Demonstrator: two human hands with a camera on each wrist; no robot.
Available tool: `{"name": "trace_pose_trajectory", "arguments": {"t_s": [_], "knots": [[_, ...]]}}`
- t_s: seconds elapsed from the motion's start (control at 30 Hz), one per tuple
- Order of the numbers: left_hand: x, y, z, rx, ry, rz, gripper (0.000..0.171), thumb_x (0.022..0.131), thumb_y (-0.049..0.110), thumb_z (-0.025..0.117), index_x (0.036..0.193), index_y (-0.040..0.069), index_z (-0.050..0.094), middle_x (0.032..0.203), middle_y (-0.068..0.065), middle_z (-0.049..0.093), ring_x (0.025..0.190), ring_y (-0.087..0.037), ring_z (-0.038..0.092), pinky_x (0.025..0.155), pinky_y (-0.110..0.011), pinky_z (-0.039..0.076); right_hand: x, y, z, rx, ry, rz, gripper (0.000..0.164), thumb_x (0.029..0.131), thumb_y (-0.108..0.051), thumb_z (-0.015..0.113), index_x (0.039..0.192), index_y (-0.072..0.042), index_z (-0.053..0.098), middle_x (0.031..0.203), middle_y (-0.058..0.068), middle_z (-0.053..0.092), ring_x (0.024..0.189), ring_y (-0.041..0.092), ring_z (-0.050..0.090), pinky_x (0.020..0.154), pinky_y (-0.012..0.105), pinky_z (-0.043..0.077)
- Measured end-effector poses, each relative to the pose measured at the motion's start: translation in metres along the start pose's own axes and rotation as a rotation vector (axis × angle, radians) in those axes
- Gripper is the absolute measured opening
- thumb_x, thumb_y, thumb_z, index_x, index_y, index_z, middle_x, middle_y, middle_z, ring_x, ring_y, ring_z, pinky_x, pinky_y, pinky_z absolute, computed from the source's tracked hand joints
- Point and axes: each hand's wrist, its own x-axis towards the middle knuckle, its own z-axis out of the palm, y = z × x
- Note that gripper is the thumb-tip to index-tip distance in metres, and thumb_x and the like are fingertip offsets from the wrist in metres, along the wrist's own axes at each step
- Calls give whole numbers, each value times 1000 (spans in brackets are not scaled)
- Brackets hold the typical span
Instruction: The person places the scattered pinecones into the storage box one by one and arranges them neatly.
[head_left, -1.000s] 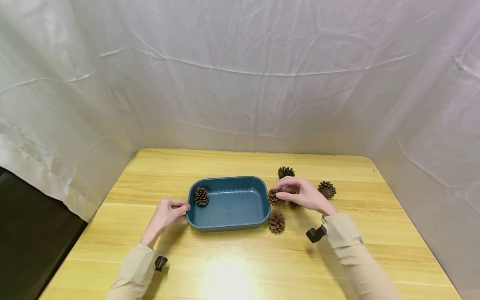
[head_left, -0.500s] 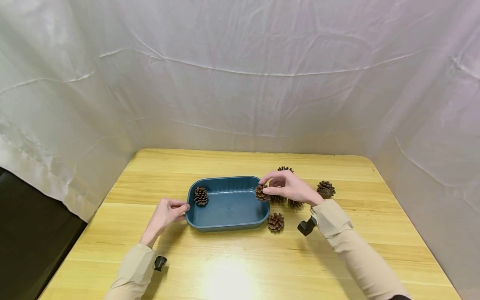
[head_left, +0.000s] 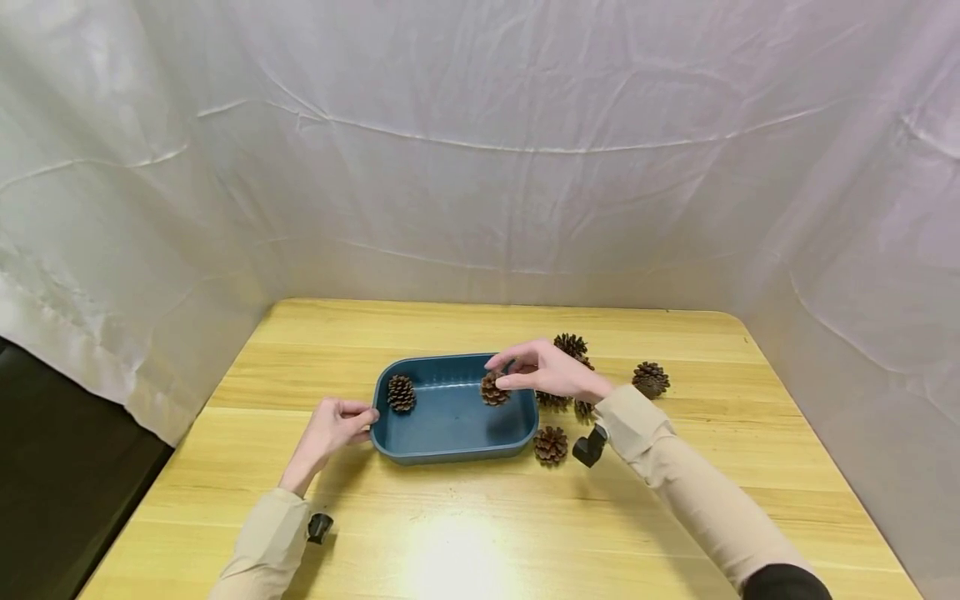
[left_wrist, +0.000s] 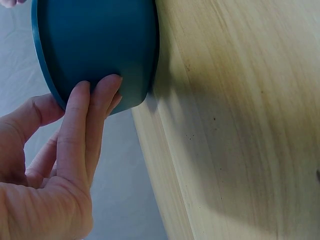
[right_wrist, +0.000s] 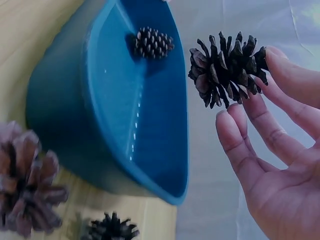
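Note:
A brown pine cone [head_left: 493, 389] is pinched between the thumb and fingers of my right hand [head_left: 546, 369], above the right half of a blue rectangular plastic tub [head_left: 442, 429]. In the right wrist view this pine cone [right_wrist: 226, 70] shows its open scales, with my fingertips at one end. Another pine cone [head_left: 401, 392] lies inside the tub at its left end. My left hand [head_left: 333, 425] grips the tub's left end. Seen from the left wrist, the thumb is at the rim and the fingers press the outer wall of the tub [left_wrist: 100, 45].
Right of the tub, several pine cones lie on the wooden table [head_left: 465, 508]: one near its front corner [head_left: 551, 446], a cluster behind my right hand [head_left: 572, 346], and one farther right [head_left: 650, 379]. A pale cloth [head_left: 480, 183] hangs around the table's back and sides.
My right hand has lifted the pine cone from beside the tub and carried it left over the tub. The left hand has stayed on the tub's left end.

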Motion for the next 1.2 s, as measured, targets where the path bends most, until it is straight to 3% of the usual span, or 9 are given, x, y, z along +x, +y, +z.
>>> {"name": "trace_pose_trajectory", "arguments": {"t_s": [0.17, 0.4, 0.67, 1.07, 1.2], "knots": [[1, -1, -1, -7, -5, 0, 30, 96, 1, 62, 117, -22, 63, 112, -35, 70, 82, -10, 73, 79, -29, 66, 13, -5, 5, 18, -32, 14, 33, 95, -22, 71, 127, -12, 70, 121, 8, 74, 99, 15, 69, 92, 44, 61], [1, 0, 0, -12, -1, -6, 30, 96, 1, 62, 117, -21, 63, 112, -35, 70, 80, -8, 73, 77, -26, 66, 31, -6, 14, 97, -98, -18, 31, 95, -13, 69, 125, -3, 69, 124, 17, 71, 94, 31, 72, 94, 62, 58], [2, 0, 0, -6, 1, -7, 30, 96, 1, 62, 116, -22, 63, 112, -35, 70, 79, -8, 72, 78, -28, 66, 47, -8, 27, 103, -125, 22, 27, 93, -11, 72, 119, -2, 70, 113, 15, 71, 83, 15, 69, 90, 59, 60], [4, -3, -3, -12, -4, 2, 31, 96, 2, 63, 116, -22, 62, 110, -35, 70, 81, -11, 74, 75, -25, 66, 65, -10, 42, 138, -112, 93, 26, 91, -11, 75, 115, -1, 72, 108, 16, 74, 80, 12, 68, 92, 64, 58], [3, -3, -4, -17, -5, 4, 32, 96, 2, 63, 116, -23, 62, 110, -35, 70, 80, -11, 74, 75, -25, 66, 69, -9, 47, 127, -122, 88, 26, 92, -12, 74, 116, -1, 72, 108, 15, 75, 82, 11, 68, 90, 60, 60]]}}
